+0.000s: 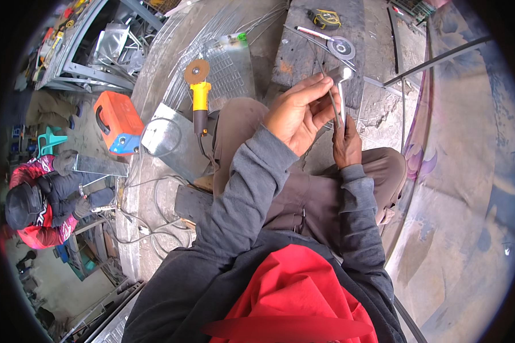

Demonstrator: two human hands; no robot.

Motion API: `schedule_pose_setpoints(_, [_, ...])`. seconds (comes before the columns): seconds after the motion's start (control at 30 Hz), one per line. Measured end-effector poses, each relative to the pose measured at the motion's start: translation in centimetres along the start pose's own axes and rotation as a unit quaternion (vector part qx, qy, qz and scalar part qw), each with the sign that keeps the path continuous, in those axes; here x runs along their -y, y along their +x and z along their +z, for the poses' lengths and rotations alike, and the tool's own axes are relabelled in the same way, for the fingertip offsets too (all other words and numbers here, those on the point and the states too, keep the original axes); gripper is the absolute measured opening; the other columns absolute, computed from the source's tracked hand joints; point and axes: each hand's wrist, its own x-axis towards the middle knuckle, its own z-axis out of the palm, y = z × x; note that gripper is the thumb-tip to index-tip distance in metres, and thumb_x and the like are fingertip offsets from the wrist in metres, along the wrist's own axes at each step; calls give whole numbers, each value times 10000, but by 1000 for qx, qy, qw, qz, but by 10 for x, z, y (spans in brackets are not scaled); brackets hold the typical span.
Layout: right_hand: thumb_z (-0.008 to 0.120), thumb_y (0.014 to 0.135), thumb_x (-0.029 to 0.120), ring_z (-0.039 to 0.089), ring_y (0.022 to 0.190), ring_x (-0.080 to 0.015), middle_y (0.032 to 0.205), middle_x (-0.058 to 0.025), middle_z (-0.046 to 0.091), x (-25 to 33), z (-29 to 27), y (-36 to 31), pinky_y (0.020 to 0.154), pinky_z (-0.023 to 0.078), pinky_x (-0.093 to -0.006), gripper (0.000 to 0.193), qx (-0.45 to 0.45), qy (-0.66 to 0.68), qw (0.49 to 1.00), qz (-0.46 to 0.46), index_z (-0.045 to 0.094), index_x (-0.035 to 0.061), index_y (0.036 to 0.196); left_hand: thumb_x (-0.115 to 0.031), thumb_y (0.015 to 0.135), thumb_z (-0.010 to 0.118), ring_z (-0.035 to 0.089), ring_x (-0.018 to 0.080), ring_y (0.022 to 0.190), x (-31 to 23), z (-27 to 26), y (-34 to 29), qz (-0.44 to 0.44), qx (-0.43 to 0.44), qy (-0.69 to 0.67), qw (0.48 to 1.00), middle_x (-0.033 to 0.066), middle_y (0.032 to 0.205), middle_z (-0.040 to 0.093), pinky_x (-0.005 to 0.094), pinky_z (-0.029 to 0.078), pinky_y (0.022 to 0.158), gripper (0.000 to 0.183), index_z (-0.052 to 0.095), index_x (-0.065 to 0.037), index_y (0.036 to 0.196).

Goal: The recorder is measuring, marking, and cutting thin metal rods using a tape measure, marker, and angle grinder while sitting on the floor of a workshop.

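Observation:
My left hand (303, 111) is raised in front of my lap, thumb and fingers closed in a pinch on a thin dark metal rod (334, 106). The rod slants down toward my right hand (347, 143), whose fingers wrap round the bright, slim handle of what looks like a hammer (341, 75). Its shiny, rounded head points away from me over a dark wooden board (292, 60). The grip of the right hand is partly hidden, and the rod's lower end sits close beside it. On the board lie a cutting disc (341, 48), a white marker (315, 34) and a yellow-black tape measure (324, 19).
A yellow angle grinder (199, 100) with a brown disc lies left of my knee, its cord trailing. Beyond are thin rods and wire mesh (226, 74). An orange-blue machine (119, 123) stands farther left, near another person (43, 200) handling sheet metal. Fabric (458, 188) hangs at right.

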Motion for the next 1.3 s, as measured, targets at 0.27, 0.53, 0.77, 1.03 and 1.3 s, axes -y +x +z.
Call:
schedule_pose_setpoints(0.27, [485,983,376,640,799,-438,884,-253,648,4,-1,1,696,492,-460,366,-6,5,1000,-31,492,118,1242,-140,969,504,663,175,882,-40,29,-15,105,13,244,964,104,1004,642,263,589,735,285,544,6,1211])
schedule_pose_setpoints(0.53, [472,981,413,620,834,-435,914,-267,622,6,-2,0,737,475,-444,424,-24,17,999,-35,528,55,1201,-167,878,663,662,153,708,-98,29,67,360,-28,463,809,96,854,658,245,554,604,251,650,16,1049])
schedule_pose_setpoints(0.77, [465,980,407,605,819,-490,873,-281,630,9,1,-3,692,467,-510,376,-5,14,999,-31,508,91,1179,-338,857,668,671,298,756,-66,-92,135,373,-209,716,551,158,847,696,365,517,681,311,697,-87,1038])
schedule_pose_setpoints(1.03, [472,979,398,609,841,-487,893,-280,633,4,-5,-3,713,477,-500,381,-11,34,999,-18,518,84,1190,-320,946,568,597,85,751,-27,-35,61,122,-52,589,797,28,886,677,224,469,654,327,669,-25,1044])
schedule_pose_setpoints(1.3, [471,984,393,620,895,-462,950,-279,634,7,-5,1,743,482,-469,390,19,59,998,-11,534,76,1201,-248,975,536,583,82,737,34,-27,-55,-96,-1,221,971,19,867,631,218,469,647,278,596,-29,1136])
